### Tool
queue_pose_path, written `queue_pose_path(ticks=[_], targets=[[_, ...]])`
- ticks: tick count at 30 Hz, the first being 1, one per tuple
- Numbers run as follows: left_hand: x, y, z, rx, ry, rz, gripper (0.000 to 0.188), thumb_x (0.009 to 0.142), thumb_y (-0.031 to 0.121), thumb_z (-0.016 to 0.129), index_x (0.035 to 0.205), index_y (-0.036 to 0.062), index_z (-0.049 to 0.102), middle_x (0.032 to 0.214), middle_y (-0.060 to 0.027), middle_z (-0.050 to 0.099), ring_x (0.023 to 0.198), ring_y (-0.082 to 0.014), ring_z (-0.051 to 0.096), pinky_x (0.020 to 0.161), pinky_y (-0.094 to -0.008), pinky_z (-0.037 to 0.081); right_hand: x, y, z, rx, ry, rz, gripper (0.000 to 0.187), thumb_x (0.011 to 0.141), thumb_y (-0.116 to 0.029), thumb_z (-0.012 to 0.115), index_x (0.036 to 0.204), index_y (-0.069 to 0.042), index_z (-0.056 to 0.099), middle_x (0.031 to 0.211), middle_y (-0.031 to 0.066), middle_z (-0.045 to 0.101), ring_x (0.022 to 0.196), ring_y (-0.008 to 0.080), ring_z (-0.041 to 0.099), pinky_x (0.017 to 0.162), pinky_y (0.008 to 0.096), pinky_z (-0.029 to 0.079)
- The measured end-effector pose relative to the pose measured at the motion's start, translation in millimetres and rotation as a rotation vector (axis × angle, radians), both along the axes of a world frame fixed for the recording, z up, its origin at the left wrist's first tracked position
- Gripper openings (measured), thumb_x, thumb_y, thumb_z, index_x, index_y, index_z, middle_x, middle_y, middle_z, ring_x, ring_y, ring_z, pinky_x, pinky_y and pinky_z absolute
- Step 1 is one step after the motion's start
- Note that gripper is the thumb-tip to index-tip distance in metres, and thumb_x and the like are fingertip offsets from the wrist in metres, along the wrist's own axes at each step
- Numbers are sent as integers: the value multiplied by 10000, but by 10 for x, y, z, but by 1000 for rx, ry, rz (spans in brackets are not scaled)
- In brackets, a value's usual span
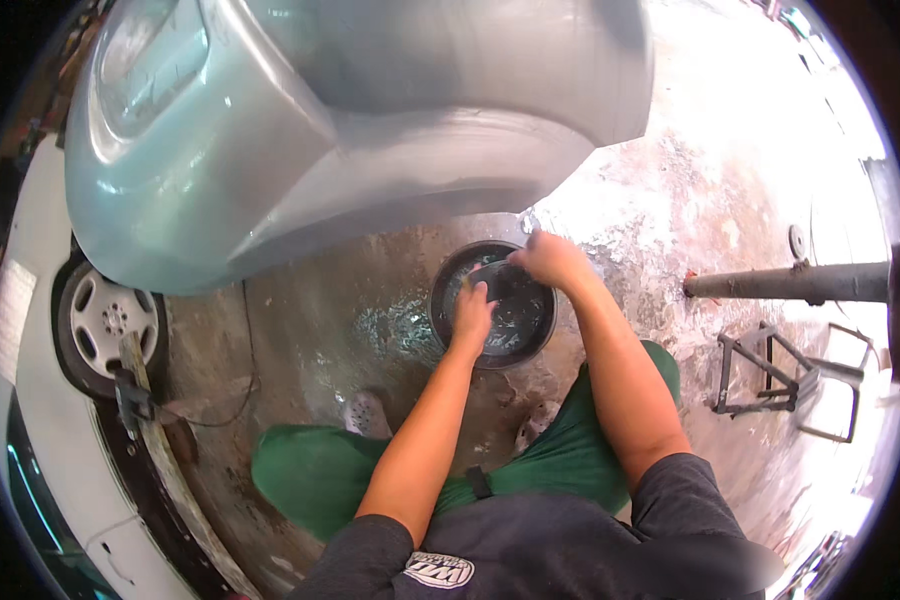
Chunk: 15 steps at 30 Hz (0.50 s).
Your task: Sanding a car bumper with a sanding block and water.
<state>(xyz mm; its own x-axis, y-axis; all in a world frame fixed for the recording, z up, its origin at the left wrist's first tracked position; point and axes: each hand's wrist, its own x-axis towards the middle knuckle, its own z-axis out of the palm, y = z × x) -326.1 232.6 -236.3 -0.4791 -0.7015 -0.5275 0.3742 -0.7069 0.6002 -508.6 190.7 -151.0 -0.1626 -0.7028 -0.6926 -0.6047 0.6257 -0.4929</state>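
A round black basin [545,345] with water in it stands on the wet floor between my feet. Over its left side is my left hand [472,318], thumb raised and fingers bent, slightly blurred. My right hand [554,262] is closed above the far right rim. A thin dark edge seems to run between the two hands; its kind cannot be made out. Just beyond the basin curves a large silver car body panel [410,165], like a bumper, with wet-looking streaks and a recessed opening at its left.
At the left stands a white car with a silver-spoked wheel [113,322], a wooden plank [175,480] and a cable beside it. To the right are a metal pole [790,284] and a dark metal frame stand [770,375]. The concrete floor [320,260] is wet and patchy.
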Motion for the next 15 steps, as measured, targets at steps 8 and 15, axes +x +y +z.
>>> queue_pose_path(ticks=[8, 15], targets=[[-161, 153, -338, -69, -848, -248, 635, 1004, 418, 491, 1345, -118, 479, 1323, -285, 562, 1317, -381, 480, 1056, -470, 404, -190, -245, -310, -424, -1396, -820, 70, 760, -81, 620, 758, -141, 584, 798, 2, 601, 828, 148, 566, 1056, 507, 356], [-95, -320, 1267, -473, -745, 370, 533, 1013, 348, 560, 1407, 8, 441, 1433, -180, 473, 1313, -260, 486, 1051, -418, 435, 243, -255, -84, -723, -1441, -1098, 298, 710, -139, 603, 1008, -126, 609, 1080, 45, 643, 1071, 212, 572, 1047, 506, 346]])
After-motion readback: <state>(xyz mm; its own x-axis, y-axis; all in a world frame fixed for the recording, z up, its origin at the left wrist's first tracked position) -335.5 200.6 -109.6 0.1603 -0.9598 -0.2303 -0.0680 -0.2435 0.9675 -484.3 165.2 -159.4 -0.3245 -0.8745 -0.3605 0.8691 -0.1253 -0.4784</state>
